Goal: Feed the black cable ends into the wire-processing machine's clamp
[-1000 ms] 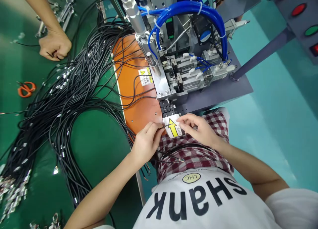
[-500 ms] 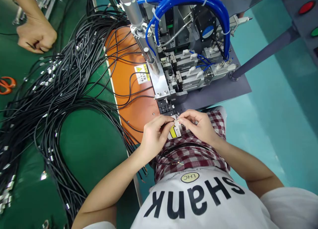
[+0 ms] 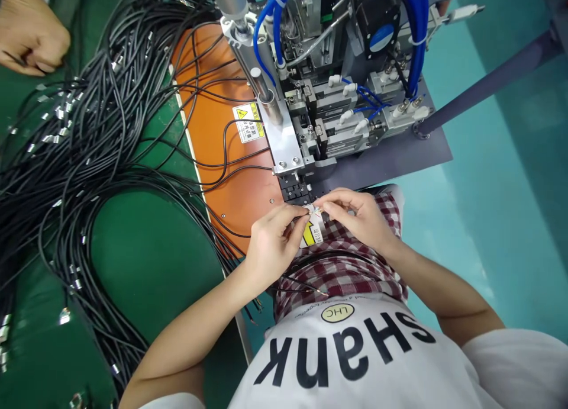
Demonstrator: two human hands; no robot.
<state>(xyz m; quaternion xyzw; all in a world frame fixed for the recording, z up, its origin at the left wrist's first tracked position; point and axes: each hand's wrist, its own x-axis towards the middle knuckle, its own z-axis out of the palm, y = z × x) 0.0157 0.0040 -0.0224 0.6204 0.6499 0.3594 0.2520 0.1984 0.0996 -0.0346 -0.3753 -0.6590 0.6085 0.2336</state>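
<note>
My left hand (image 3: 271, 243) and my right hand (image 3: 355, 219) meet just below the black slotted block (image 3: 295, 190) at the machine's front edge. Both pinch the end of a thin black cable (image 3: 306, 212), fingertips nearly touching over a white label with a yellow arrow (image 3: 312, 234). The cable runs back under my left hand. The wire tip itself is too small to make out.
A large heap of black cables with metal ends (image 3: 80, 154) covers the green bench on the left. An orange plate (image 3: 222, 160) lies under the machine (image 3: 319, 83) with blue hoses. Another person's closed hand (image 3: 31, 39) works at the top left.
My hands have moved up closer to the machine's slotted block, still pinching the cable end. The view has shifted, so the orange scissors at the left edge have left the frame.
</note>
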